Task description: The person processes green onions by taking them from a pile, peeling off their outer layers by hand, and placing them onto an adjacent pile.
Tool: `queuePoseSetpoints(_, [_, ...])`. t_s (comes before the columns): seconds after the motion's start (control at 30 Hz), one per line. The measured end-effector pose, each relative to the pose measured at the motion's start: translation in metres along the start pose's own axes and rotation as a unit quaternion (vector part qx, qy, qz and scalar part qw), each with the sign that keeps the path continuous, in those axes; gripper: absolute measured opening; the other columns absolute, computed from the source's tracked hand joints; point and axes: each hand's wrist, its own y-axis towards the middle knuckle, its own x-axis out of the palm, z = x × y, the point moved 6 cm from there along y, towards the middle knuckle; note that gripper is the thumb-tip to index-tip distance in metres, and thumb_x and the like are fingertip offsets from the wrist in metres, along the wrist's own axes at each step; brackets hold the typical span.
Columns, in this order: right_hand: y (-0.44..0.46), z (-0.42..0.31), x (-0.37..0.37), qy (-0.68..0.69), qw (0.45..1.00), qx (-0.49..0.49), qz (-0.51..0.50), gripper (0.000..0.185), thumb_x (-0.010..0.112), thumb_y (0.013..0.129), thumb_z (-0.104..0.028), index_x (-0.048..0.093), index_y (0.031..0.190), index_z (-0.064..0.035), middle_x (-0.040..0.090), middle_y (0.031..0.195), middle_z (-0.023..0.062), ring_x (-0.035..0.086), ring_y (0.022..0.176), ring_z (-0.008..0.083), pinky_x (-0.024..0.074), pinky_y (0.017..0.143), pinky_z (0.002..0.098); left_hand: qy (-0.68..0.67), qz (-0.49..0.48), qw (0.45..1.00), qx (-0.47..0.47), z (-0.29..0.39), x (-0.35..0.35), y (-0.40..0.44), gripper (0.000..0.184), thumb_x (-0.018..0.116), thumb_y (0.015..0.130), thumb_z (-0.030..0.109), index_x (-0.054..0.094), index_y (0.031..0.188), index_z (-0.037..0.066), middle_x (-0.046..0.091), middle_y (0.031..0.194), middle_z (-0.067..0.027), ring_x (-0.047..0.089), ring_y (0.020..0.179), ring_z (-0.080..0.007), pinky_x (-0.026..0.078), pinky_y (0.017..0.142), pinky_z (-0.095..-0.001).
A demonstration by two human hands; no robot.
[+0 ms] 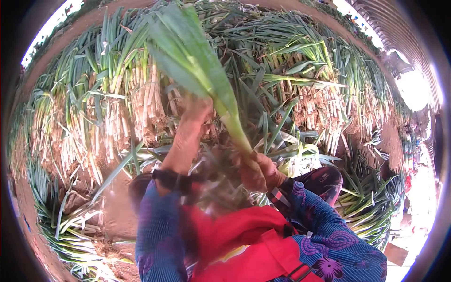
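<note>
A single leek slants across the middle of the view. Its broad green leaves fan out at the upper left and its pale stem runs down to the right. My right hand is closed around the lower, pale end of the stem. My left hand is curled against the leek where the leaves spread. Motion smears that hand, and its fingertips are hidden. The root end of this leek is mostly covered by my right hand.
Long rows of leeks lie beyond my hands, pale roots toward me. More are heaped on the right, and others lie at the lower left and lower right. Loose leaves litter the ground near my knees.
</note>
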Motion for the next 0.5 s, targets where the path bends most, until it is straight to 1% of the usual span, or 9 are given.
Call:
queuePoseSetpoints(0.03, [0.002, 0.008, -0.004, -0.007, 1.0, 0.024, -0.007, 0.04, 0.058, 0.089, -0.041, 0.054, 0.113, -0.0086, 0.048, 0.063, 0.0019, 0.043, 0.045, 0.0117, 0.0356, 0.038, 0.025, -0.052, -0.026, 0.998, 0.008, 0.014, 0.006, -0.004, 0.056, 0.07, 0.083, 0.042, 0.052, 0.125, 0.009, 0.062, 0.11, -0.0033, 0.059, 0.097, -0.0153, 0.046, 0.079, -0.0298])
queuePoseSetpoints(0.1, [0.0, 0.017, -0.003, -0.103, 0.994, 0.039, 0.025, 0.041, 0.056, 0.09, -0.038, 0.053, 0.117, -0.0076, 0.051, 0.067, 0.0026, 0.045, 0.05, 0.0114, 0.0387, 0.044, 0.0253, -0.102, -0.058, 0.991, 0.067, 0.034, 0.005, -0.014, 0.054, 0.071, 0.083, 0.037, 0.052, 0.125, 0.008, 0.062, 0.111, -0.0025, 0.058, 0.098, -0.016, 0.045, 0.081, -0.03])
queuePoseSetpoints(0.13, [0.005, 0.009, 0.029, -0.192, 0.979, 0.029, 0.063, 0.041, 0.054, 0.091, -0.037, 0.053, 0.119, -0.0068, 0.052, 0.07, 0.0028, 0.047, 0.054, 0.011, 0.0401, 0.048, 0.025, -0.127, -0.073, 0.985, 0.096, 0.041, 0.002, -0.017, 0.054, 0.072, 0.084, 0.034, 0.051, 0.126, 0.008, 0.062, 0.111, -0.0021, 0.058, 0.099, -0.0163, 0.045, 0.083, -0.03])
queuePoseSetpoints(0.17, [0.012, 0.001, 0.048, -0.279, 0.955, 0.018, 0.099, 0.042, 0.053, 0.091, -0.036, 0.052, 0.121, -0.0061, 0.054, 0.074, 0.003, 0.048, 0.058, 0.0106, 0.0416, 0.052, 0.0248, -0.13, -0.081, 0.984, 0.086, 0.039, -0.007, -0.016, 0.05, 0.072, 0.084, 0.029, 0.052, 0.126, 0.009, 0.062, 0.112, -0.0014, 0.057, 0.099, -0.0149, 0.044, 0.081, -0.0284])
queuePoseSetpoints(0.23, [0.03, -0.018, 0.061, -0.417, 0.897, -0.092, 0.113, 0.044, 0.054, 0.091, -0.033, 0.05, 0.124, -0.0039, 0.055, 0.081, 0.0032, 0.049, 0.067, 0.0095, 0.0419, 0.06, 0.0245, -0.079, -0.039, 0.993, 0.081, 0.036, -0.016, -0.019, 0.049, 0.072, 0.084, 0.03, 0.053, 0.125, 0.009, 0.062, 0.112, -0.0011, 0.057, 0.098, -0.0138, 0.044, 0.078, -0.0279])
queuePoseSetpoints(0.3, [0.048, -0.035, 0.076, -0.479, 0.853, -0.164, 0.127, 0.045, 0.055, 0.09, -0.031, 0.049, 0.124, -0.002, 0.056, 0.087, 0.0035, 0.05, 0.074, 0.0087, 0.0419, 0.066, 0.0241, -0.035, -0.016, 0.996, 0.084, 0.034, -0.018, -0.021, 0.05, 0.072, 0.084, 0.033, 0.054, 0.123, 0.009, 0.061, 0.112, -0.0011, 0.057, 0.098, -0.0136, 0.044, 0.075, -0.0291])
queuePoseSetpoints(0.4, [0.068, -0.054, 0.086, -0.481, 0.844, -0.192, 0.137, 0.043, 0.058, 0.088, -0.026, 0.049, 0.122, -0.0009, 0.056, 0.095, 0.0039, 0.05, 0.081, 0.0088, 0.0419, 0.07, 0.0236, -0.003, -0.006, 0.996, 0.086, 0.03, -0.019, -0.023, 0.05, 0.071, 0.084, 0.033, 0.053, 0.124, 0.009, 0.061, 0.112, -0.0017, 0.057, 0.097, -0.015, 0.044, 0.077, -0.0305])
queuePoseSetpoints(0.47, [0.079, -0.058, 0.082, -0.495, 0.84, -0.188, 0.121, 0.039, 0.059, 0.087, -0.022, 0.049, 0.119, -0.0021, 0.056, 0.101, 0.0038, 0.052, 0.085, 0.0102, 0.0423, 0.072, 0.0242, -0.022, 0.002, 0.995, 0.1, 0.033, -0.02, -0.025, 0.05, 0.071, 0.085, 0.031, 0.053, 0.125, 0.008, 0.06, 0.112, -0.0023, 0.056, 0.097, -0.0154, 0.044, 0.077, -0.0304])
queuePoseSetpoints(0.5, [0.081, -0.056, 0.085, -0.484, 0.842, -0.201, 0.124, 0.038, 0.06, 0.086, -0.022, 0.05, 0.117, -0.0011, 0.056, 0.1, 0.0043, 0.052, 0.085, 0.01, 0.0422, 0.073, 0.0238, -0.031, 0.006, 0.994, 0.105, 0.035, -0.022, -0.027, 0.049, 0.071, 0.085, 0.03, 0.052, 0.125, 0.008, 0.06, 0.112, -0.0026, 0.056, 0.097, -0.0156, 0.044, 0.077, -0.0304])
